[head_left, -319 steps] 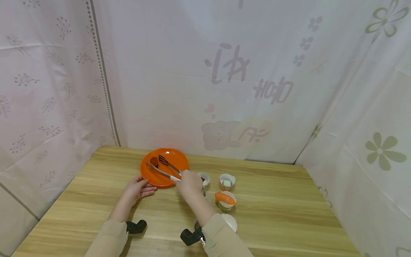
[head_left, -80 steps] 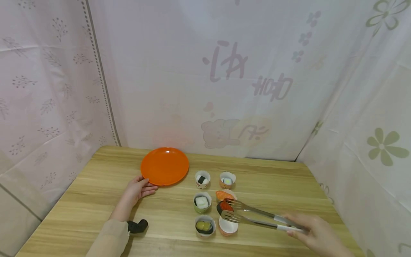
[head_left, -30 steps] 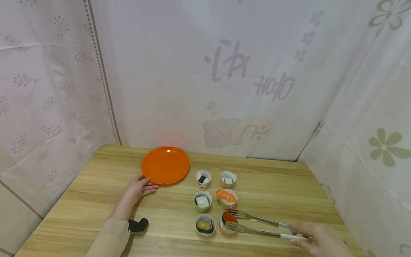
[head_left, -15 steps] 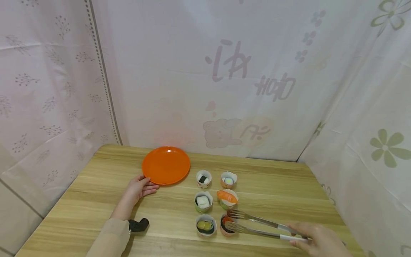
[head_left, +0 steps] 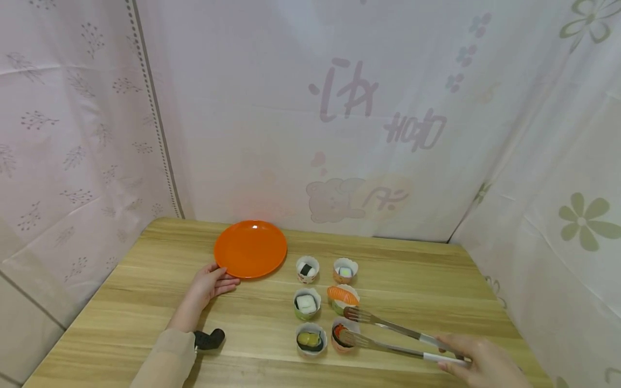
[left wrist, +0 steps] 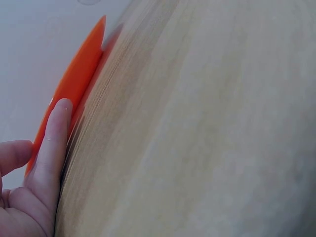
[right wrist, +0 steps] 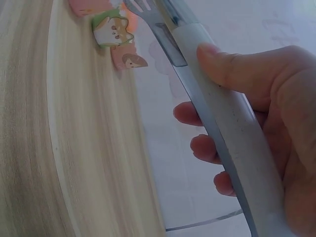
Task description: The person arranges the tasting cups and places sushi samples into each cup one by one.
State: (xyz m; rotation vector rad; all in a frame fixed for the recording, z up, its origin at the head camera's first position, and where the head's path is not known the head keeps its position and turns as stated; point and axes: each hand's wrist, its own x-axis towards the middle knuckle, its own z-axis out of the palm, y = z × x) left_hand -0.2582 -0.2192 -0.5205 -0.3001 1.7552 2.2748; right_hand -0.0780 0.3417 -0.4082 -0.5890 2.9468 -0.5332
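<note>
In the head view my left hand [head_left: 209,288] holds the near-left rim of a round orange plate [head_left: 250,249], thumb at the edge. The left wrist view shows one straight finger [left wrist: 55,131] along the plate's side. My right hand [head_left: 480,360] grips white-handled metal serving tongs [head_left: 388,326]; its thumb and fingers wrap the handle [right wrist: 229,116] in the right wrist view. The slotted tong tips are spread over the front right paper cup [head_left: 342,347]. A red roe sushi [head_left: 339,330] sits low inside that cup, partly hidden by the lower tip.
Behind that cup a salmon sushi [head_left: 343,295] lies across a green cup; farther back stands a cup with a pale roll [head_left: 345,272]. The left column holds a black-banded rice piece [head_left: 306,269], a white-topped sushi [head_left: 305,303] and a yellow-topped sushi [head_left: 309,339]. Curtains surround the wooden table [head_left: 412,291].
The roe sushi has gone from the plate to the front right cup, carried by the tongs. In the last second it has settled lower and the tong tips have spread apart. My left hand stays put.
</note>
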